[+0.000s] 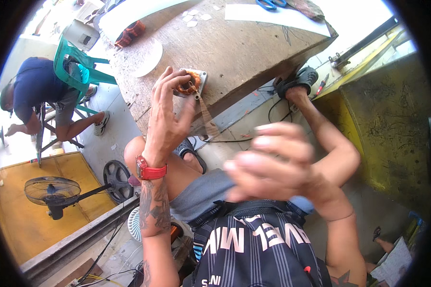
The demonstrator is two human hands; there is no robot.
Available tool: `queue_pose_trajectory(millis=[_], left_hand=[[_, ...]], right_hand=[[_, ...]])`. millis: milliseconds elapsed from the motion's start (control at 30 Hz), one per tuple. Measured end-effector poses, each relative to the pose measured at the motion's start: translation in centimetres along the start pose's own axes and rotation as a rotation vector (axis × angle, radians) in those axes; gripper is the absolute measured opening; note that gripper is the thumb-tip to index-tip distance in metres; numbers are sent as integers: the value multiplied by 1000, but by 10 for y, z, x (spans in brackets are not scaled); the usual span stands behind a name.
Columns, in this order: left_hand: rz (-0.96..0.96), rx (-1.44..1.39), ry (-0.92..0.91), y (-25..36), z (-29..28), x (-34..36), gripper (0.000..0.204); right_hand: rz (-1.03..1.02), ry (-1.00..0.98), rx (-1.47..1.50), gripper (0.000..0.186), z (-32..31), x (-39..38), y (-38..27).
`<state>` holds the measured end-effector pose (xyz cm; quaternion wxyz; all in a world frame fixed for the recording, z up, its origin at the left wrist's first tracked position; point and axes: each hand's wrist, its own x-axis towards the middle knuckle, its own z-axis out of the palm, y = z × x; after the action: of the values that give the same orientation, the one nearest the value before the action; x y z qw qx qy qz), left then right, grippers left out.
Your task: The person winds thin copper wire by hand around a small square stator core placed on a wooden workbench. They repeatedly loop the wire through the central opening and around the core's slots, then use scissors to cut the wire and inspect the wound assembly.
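At the near edge of the wooden table, a motor stator [195, 85] shows a ring of copper windings in a grey metal core. My left hand [167, 103] is on its left side, fingers curled over the windings; the red watch is on that wrist. From the stator a blurred, tan streak [206, 115], seemingly wire or cord in motion, runs down toward my lap. My right hand [273, 162] is raised in front of my body, well apart from the stator. Its fingers look bent but are smeared by motion, so what they hold, if anything, is hidden.
The wooden table [244, 52] bears a white disc [146, 57], a dark red coil bundle [130, 33], paper pieces and blue-handled scissors [271, 4]. A person [48, 91] bends beside a green chair [81, 69] at left. A black fan [52, 191] stands lower left; a yellow metal panel [383, 129] is at right.
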<state>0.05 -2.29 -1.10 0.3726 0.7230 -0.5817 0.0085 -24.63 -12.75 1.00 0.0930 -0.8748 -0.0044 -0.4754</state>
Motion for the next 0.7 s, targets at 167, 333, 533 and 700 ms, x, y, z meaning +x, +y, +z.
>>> queue_pose_trajectory(millis=[167,333,533,700], left_hand=[[69,152,192,0,20,-2,37],[13,165,351,1,19,-15,23],[-270,94,368,-2,11,-38,19],[-532,-456,447,0,11,-45,14]], right_hand=[[222,145,-108,16,12,57,176],[599,-601,-595,38,88,77,346],[754,-1070,-567,47,81,159,354],[563,-656,-420,57,40,134,312]])
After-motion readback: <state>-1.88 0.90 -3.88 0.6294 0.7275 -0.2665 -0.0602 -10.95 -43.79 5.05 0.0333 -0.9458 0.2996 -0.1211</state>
